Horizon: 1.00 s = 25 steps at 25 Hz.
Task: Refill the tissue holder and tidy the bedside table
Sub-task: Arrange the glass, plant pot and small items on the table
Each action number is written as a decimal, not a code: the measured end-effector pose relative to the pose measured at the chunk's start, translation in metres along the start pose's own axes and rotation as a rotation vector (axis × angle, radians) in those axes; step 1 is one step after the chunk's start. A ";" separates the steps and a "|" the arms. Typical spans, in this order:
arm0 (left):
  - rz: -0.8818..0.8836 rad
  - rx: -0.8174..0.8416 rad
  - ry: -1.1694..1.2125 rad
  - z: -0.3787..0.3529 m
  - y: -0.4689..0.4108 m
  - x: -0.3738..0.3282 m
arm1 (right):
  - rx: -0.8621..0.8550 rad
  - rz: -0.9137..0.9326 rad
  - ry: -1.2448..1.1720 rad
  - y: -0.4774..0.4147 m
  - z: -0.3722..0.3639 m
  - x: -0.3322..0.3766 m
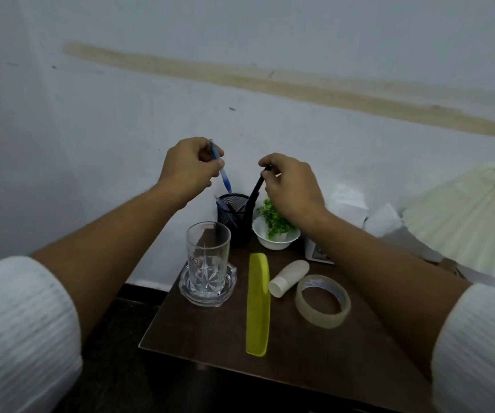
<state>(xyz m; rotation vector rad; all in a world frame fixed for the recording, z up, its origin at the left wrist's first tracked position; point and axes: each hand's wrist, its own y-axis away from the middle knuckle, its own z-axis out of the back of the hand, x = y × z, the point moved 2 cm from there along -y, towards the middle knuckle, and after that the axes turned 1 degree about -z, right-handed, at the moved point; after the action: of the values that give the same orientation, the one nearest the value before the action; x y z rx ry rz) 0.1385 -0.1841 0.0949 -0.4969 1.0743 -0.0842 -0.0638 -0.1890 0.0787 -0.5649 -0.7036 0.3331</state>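
Home bedroom: cluttered bedside table (299,353) against a stained wall (240,84).

R forearm (389,257) is covering most of a small box (317,254) far right, print too blurry to read. Lampshade (463,222) is running off the right edge. Glass (207,248) label's reading as a smudge.

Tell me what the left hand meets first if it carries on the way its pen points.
Likely the black mesh pen holder: the left hand aims its blue pen down into the open mouth, though depth is unclear.

Cut-glass tumbler (208,257) (glossy), dark wood table (210,338), black mesh cup (230,208).
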 end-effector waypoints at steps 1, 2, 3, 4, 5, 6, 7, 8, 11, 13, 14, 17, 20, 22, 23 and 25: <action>0.004 0.016 -0.010 -0.004 -0.004 0.008 | 0.028 0.023 0.061 -0.002 -0.009 -0.002; 0.005 0.034 -0.024 -0.008 -0.008 0.016 | 0.057 0.042 0.114 -0.003 -0.018 -0.004; 0.004 0.052 -0.047 -0.012 -0.011 0.023 | 0.093 0.058 0.167 -0.004 -0.026 -0.007; 0.001 0.070 -0.083 -0.016 -0.014 0.029 | 0.125 0.080 0.223 -0.004 -0.032 -0.009; 0.002 0.089 -0.125 -0.021 -0.015 0.035 | 0.152 0.099 0.273 -0.003 -0.038 -0.011; 0.008 0.108 -0.167 -0.024 -0.016 0.040 | 0.171 0.112 0.305 -0.003 -0.042 -0.013; 0.020 0.130 -0.203 -0.027 -0.017 0.044 | 0.185 0.109 0.316 -0.003 -0.045 -0.014; 0.040 0.159 -0.236 -0.030 -0.017 0.048 | 0.196 0.087 0.305 -0.003 -0.046 -0.015; 0.097 0.234 -0.276 -0.034 -0.013 0.051 | 0.241 -0.019 0.243 -0.006 -0.042 -0.013; 0.115 0.220 -0.249 -0.028 -0.009 0.043 | 0.250 -0.056 0.200 -0.003 -0.031 -0.007; 0.108 0.197 -0.235 -0.022 -0.007 0.036 | 0.240 -0.076 0.150 -0.001 -0.023 -0.003; 0.054 0.132 -0.197 -0.001 0.007 0.005 | 0.198 -0.130 0.017 0.011 0.009 0.009; -0.051 0.107 -0.110 0.009 0.036 -0.040 | 0.192 -0.139 -0.040 0.034 0.051 0.018; -0.109 0.142 -0.055 0.002 0.063 -0.069 | 0.202 -0.148 -0.055 0.059 0.084 0.020; -0.123 0.177 -0.040 -0.007 0.077 -0.079 | 0.214 -0.161 -0.058 0.072 0.099 0.018; -0.128 0.263 -0.028 -0.034 0.106 -0.094 | 0.239 -0.203 -0.038 0.102 0.131 0.009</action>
<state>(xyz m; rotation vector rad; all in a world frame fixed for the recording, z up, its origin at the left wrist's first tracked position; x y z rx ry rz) 0.0456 -0.0729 0.1140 -0.3276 0.9865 -0.3260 -0.1578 -0.0538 0.1049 -0.2585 -0.7389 0.2341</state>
